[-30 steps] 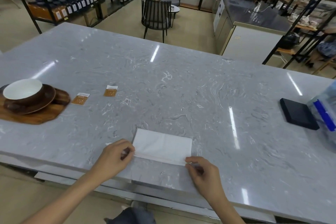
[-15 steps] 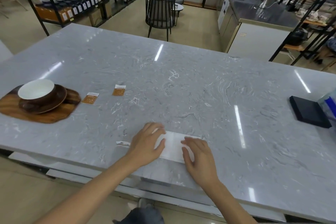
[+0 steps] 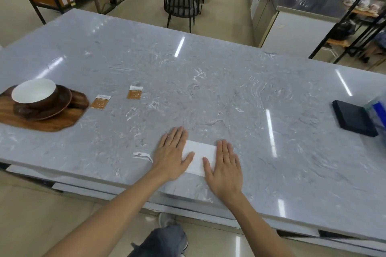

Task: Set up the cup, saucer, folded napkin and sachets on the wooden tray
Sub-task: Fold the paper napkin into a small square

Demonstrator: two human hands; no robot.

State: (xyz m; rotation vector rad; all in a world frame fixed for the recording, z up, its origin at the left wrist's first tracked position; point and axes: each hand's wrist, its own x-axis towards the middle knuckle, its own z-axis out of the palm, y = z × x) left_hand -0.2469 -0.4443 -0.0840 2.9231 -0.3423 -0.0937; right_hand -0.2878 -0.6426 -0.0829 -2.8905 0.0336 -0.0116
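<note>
Tray: wooden tray point(image 3: 41, 123), dark grained slab with cut corners, at the table's left edge; it carries a brown saucer point(image 3: 60, 102), and a cup point(image 3: 34, 93), brown outside and white inside, sits on that
Sachets: two orange-and-white sachets point(image 3: 100, 101) lie flat on the table just right of the tray
Napkin: white folded napkin point(image 3: 199, 157) near the front edge, a narrower rectangle than a second ago
Hands: left hand point(image 3: 172, 155) and right hand point(image 3: 224, 168) press it with flat, straight fingers, where earlier they pinched its corners
Table: glossy grey veined marble table point(image 3: 208, 94)

One cup point(image 3: 34, 94), one saucer point(image 3: 53, 106), one tray point(image 3: 41, 123), one napkin point(image 3: 199, 156) (folded), two sachets point(image 3: 100, 101) point(image 3: 134, 92).
</note>
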